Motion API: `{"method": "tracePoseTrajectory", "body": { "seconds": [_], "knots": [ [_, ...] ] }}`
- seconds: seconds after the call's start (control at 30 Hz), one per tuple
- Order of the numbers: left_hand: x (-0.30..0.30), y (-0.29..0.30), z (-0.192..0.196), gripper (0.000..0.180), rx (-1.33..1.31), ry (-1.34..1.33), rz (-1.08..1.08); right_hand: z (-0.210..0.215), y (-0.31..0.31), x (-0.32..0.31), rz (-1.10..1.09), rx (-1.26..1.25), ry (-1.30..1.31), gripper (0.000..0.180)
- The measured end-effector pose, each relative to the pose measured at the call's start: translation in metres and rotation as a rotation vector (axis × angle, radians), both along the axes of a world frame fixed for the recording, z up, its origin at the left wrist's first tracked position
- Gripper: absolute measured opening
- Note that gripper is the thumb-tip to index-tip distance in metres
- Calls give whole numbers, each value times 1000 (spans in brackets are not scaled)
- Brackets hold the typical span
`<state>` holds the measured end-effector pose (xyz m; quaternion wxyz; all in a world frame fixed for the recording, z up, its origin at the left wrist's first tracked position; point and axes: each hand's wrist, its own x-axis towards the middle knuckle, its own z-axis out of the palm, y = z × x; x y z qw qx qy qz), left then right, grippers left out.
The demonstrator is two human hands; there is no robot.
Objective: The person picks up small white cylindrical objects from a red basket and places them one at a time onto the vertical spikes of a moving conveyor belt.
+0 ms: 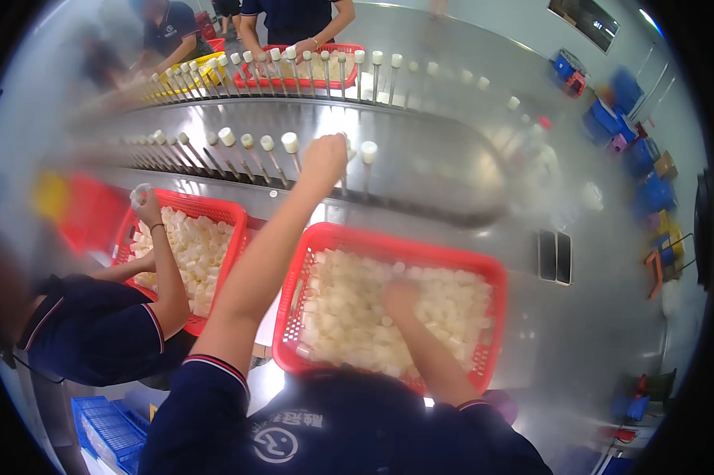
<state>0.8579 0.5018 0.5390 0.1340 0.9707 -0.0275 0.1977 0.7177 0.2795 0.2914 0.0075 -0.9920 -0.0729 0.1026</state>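
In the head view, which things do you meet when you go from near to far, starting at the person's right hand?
Right hand in the red basket of white caps → left hand at a pin of the near row of pins → far row of pins → far red basket before another person.

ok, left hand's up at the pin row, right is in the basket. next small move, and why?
Probably close the right hand on one white cap in the red basket and lift it. The left hand is already at a pin on the conveyor, apparently seating a cap, so the right should have the next one ready.
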Motion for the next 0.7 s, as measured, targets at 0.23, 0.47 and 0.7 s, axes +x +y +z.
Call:
{"method": "tracePoseTrajectory", "body": {
  "seconds": [0.23, 0.47, 0.7],
  "knots": [
    [-125, -39, -128, 28, -207, 314, -284, 17, -23, -10, 131, 181, -122, 15],
    [-160, -70, -228, 56, 32, 464, -233, 64, -57, -11, -31, 1059, 663, 19],
    [-162, -92, -238, 57, 237, 810, -396, 80, -76, -43, -668, 2298, 1271, 49]
  ]
}}
